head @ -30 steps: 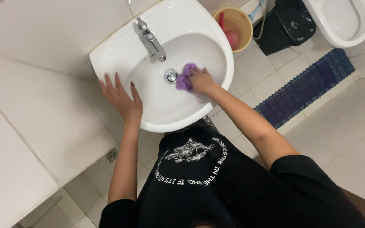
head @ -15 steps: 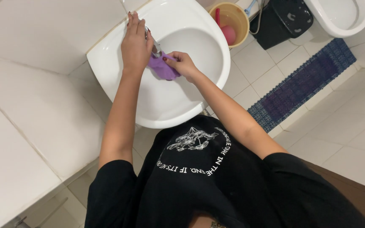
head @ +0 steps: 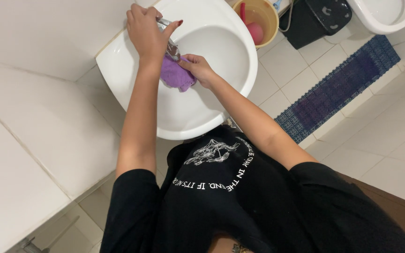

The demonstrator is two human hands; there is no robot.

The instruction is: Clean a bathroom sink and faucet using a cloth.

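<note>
Left hand [head: 147, 32] grips tap [head: 170, 44], right hand [head: 198, 69] pinches purple cloth [head: 176, 75] under spout; best kept bunched over sink [head: 221, 107].

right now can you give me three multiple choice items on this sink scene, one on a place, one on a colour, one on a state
1. Where is the left hand?
A. on the tap
B. on the floor mat
C. in the yellow bucket

2. What colour is the cloth?
A. green
B. purple
C. white

3. What is the right hand doing with the cloth?
A. gripping it below the tap, over the basin
B. leaving it on the tiles
C. hanging it on the wall

Answers:
1. A, its fingers wrap over the metal tap at the back of the sink.
2. B, it shows purple against the white basin.
3. A, the fingers close on it just under the spout.
</note>
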